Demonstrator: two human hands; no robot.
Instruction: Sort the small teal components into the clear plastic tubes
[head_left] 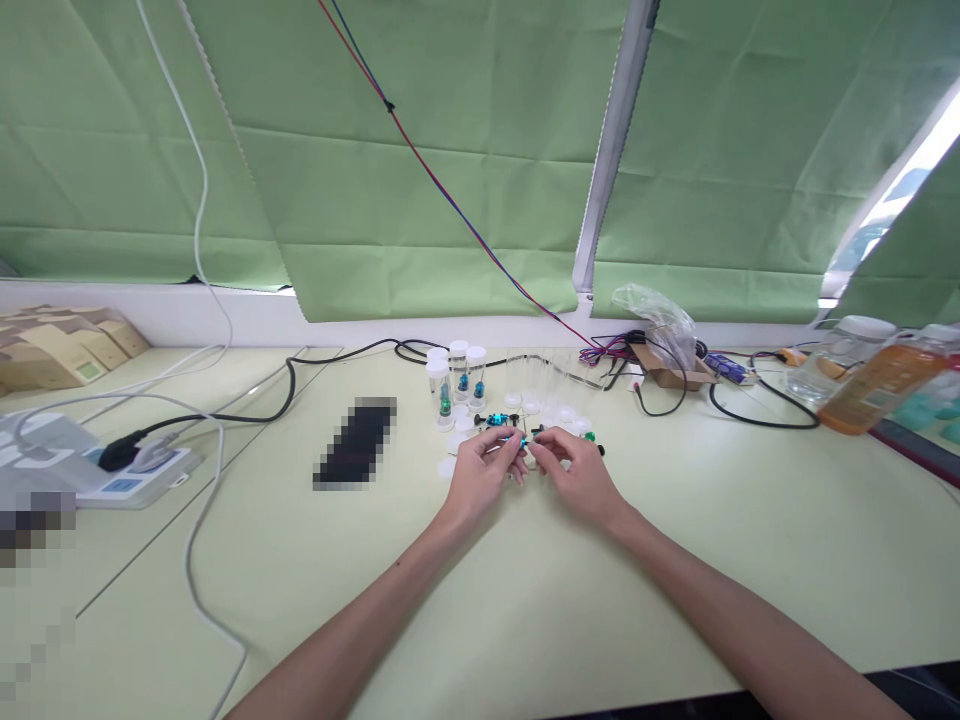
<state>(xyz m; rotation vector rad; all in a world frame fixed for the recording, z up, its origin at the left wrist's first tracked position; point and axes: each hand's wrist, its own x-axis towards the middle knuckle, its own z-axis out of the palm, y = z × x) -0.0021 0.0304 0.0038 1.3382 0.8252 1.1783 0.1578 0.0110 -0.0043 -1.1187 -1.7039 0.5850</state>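
Observation:
My left hand [480, 470] pinches a small shiny blue part [518, 441] between thumb and fingertips. Close beside it, my right hand [577, 470] has thumb and index finger drawn together; a tiny dark piece shows at the fingertips, too small to name. Just beyond the hands lies a blue part with black ends [497, 420]. A green piece [589, 437] rests behind my right knuckles. Several clear tubes with white lids [444, 395] stand upright behind my left hand, with blue or green parts inside. Clear tubes without visible contents [534, 378] and white caps [570, 415] stand behind.
A blurred black rectangle [356, 443] lies left of the hands. White cables and a power strip [139, 480] occupy the left side. At the back right are a cardboard box [675, 375] with a plastic bag, tangled wires, a clear jar [844, 355] and an orange bottle [885, 385].

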